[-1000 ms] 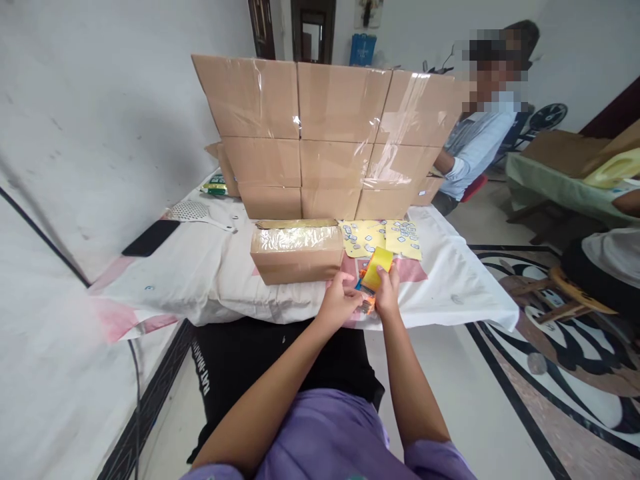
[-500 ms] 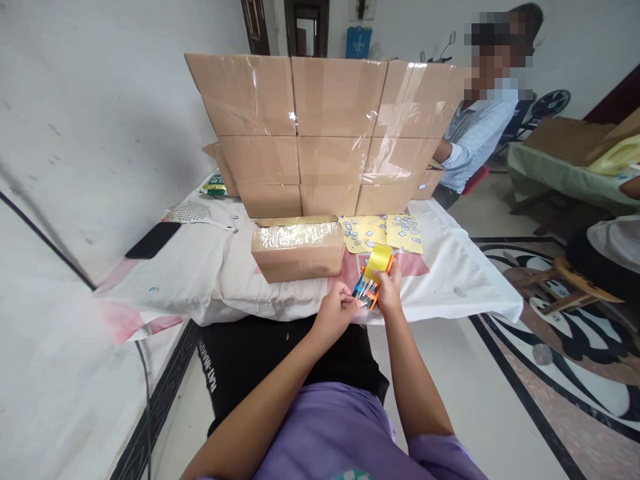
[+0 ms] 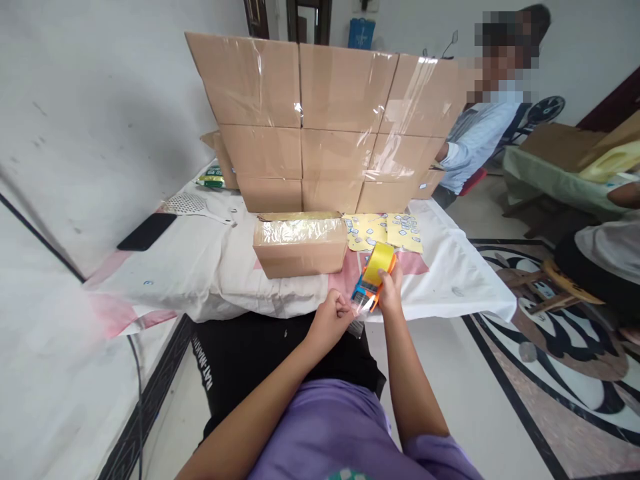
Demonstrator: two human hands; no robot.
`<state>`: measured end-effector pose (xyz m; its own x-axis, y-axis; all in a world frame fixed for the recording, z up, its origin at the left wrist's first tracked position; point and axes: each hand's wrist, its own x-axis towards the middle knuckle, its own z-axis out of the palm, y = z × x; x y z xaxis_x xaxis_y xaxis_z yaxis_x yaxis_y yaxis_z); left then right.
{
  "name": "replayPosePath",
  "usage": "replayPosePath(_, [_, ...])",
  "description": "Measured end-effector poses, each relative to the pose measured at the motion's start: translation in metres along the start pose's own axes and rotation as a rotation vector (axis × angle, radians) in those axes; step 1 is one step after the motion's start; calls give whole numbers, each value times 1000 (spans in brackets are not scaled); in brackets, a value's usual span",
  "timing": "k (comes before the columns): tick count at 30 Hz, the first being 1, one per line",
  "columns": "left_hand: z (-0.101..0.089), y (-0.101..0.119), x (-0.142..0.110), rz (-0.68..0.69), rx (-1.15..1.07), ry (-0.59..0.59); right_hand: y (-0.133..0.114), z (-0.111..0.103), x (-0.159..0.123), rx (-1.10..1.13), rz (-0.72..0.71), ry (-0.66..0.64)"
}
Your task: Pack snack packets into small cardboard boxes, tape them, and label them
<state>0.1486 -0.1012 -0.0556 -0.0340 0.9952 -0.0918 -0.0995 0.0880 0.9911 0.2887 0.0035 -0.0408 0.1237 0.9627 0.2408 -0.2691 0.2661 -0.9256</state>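
My right hand [image 3: 391, 288] is closed around a tape dispenser [image 3: 371, 280], orange and blue with a yellow roll in it. Just left of it, my left hand [image 3: 330, 319] pinches the loose end of the clear tape [image 3: 358, 311], which runs a short way out of the dispenser. Beyond my left hand a small cardboard box [image 3: 300, 257] rests on the table, with shiny tape across its top. Yellow printed sheets [image 3: 385, 230] lie to the right of this box, behind the dispenser.
Taped-together cardboard boxes [image 3: 335, 100] form a wall behind the small box. A black phone [image 3: 147, 232] and a white perforated item [image 3: 193, 205] lie at left on the cloth-covered table [image 3: 450, 267]. Another person [image 3: 480, 140] sits behind at right; a wooden stool [image 3: 565, 283] stands right.
My left hand has drawn slightly away, down and left, and a short length of clear tape now stretches between it and the dispenser. The dispenser has turned to show more of its side.
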Motion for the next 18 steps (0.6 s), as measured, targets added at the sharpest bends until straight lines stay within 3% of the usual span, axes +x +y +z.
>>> replayPosePath(6, [-8, 9, -2, -15, -64, -49, -34, 19, -20, -15, -92, 86])
replayPosePath(13, [-21, 49, -35, 122, 102, -63, -67, 31, -31, 135, 125, 70])
replayPosePath(18, [-12, 75, -55, 139, 269, -120, -79, 25, -44, 316, 204, 102])
